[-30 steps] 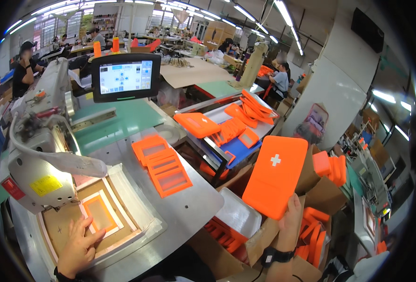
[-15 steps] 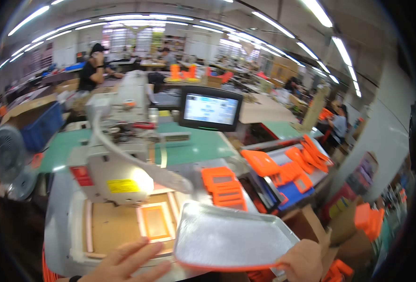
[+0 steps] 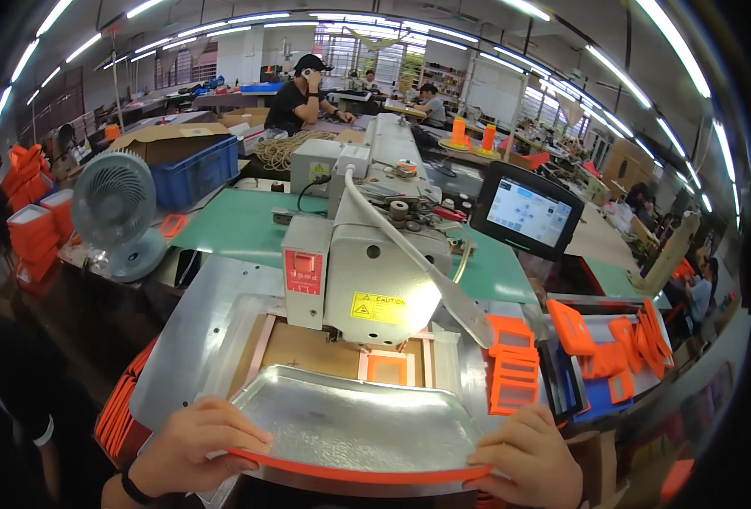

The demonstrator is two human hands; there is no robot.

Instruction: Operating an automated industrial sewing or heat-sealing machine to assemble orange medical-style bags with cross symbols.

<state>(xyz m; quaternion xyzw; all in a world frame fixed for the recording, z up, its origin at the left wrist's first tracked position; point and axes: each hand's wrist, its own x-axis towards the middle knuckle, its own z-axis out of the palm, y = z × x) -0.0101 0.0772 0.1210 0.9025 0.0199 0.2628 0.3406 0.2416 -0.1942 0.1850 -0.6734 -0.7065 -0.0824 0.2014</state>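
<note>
A shiny silvery tray-like panel (image 3: pixel 354 424) with a raised rim and an orange near edge lies tilted before me. My left hand (image 3: pixel 193 445), a dark band at its wrist, pinches the panel's near left corner. At the near right corner, my right hand (image 3: pixel 528 458) grips the orange edge between thumb and fingers. Just beyond the panel stands the pale head of an industrial sewing machine (image 3: pixel 384 263), its lamp lit. Under that head lies a brown board (image 3: pixel 316 350) with pale strips and a small orange-bordered frame (image 3: pixel 386 370), partly hidden by the panel.
Orange windowed pieces (image 3: pixel 511 365) are stacked right of the machine, with more orange cases (image 3: pixel 575 327) beyond. A screen (image 3: pixel 524 212) stands behind them. At left are a fan (image 3: pixel 114 199), a blue crate (image 3: pixel 193 174) and a person's dark sleeve (image 3: pixel 11 382). Co-workers sit farther back.
My left hand, formerly spread and apart from the panel, now grips its left corner. The panel has come level across in front of me. My view has swung left.
</note>
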